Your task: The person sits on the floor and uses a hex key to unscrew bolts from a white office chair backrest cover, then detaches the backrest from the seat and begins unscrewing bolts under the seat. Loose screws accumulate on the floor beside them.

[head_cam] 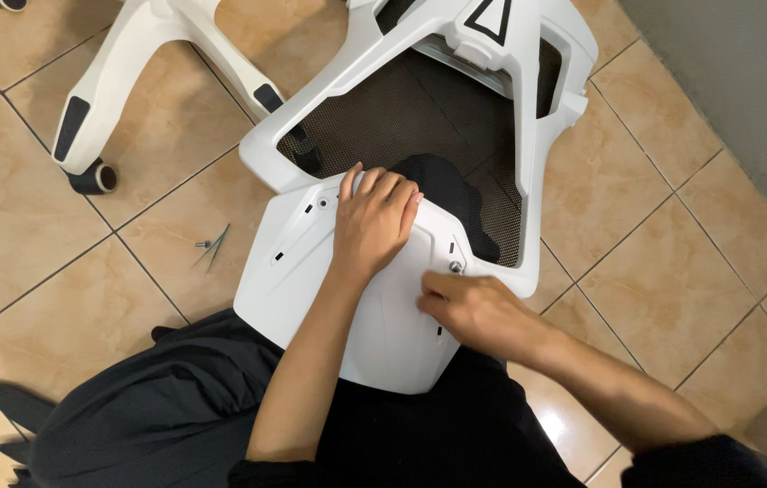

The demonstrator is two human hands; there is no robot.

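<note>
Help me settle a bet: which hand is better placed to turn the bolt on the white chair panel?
The right hand, probably. Its fingertips sit right beside the bolt near the edge of the white panel. The left hand lies flat higher up on the panel, seemingly steadying it.

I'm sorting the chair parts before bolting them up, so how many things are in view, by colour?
White: 3, the plate, the mesh frame, the wheeled base
Black: 1, a caster
Metal: 2, a bolt by the right hand, hex keys; left hand on the plate
Total: 6
</note>
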